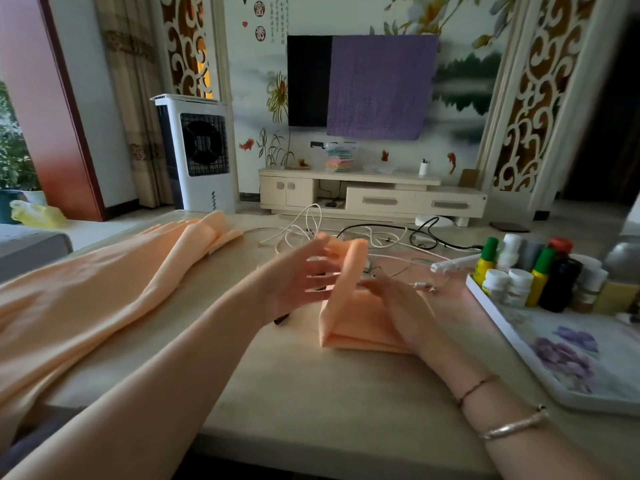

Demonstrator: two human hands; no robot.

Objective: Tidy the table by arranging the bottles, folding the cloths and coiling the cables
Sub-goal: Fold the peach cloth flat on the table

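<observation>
A small orange cloth (pixel 353 329) lies partly folded in the middle of the table (pixel 311 393), one flap standing upright. My left hand (pixel 301 278) is blurred, fingers spread, against the left side of that flap. Flat on the cloth's right half rests my right hand (pixel 401 303), fingers stretched toward the fold. A large orange cloth (pixel 86 299) lies spread and unfolded across the table's left side. Tangled white cables (pixel 311 225) and a black cable (pixel 427 233) lie loose at the far edge. Several bottles (pixel 540 275) stand grouped on a flowered tray (pixel 561 344) at the right.
A small black pen-like object (pixel 282 319) lies under my left wrist. A white tube-shaped item (pixel 453 263) rests beside the tray. Beyond the table are a TV cabinet (pixel 374 195), an air cooler (pixel 197 150) and a grey seat (pixel 31 244) at the left.
</observation>
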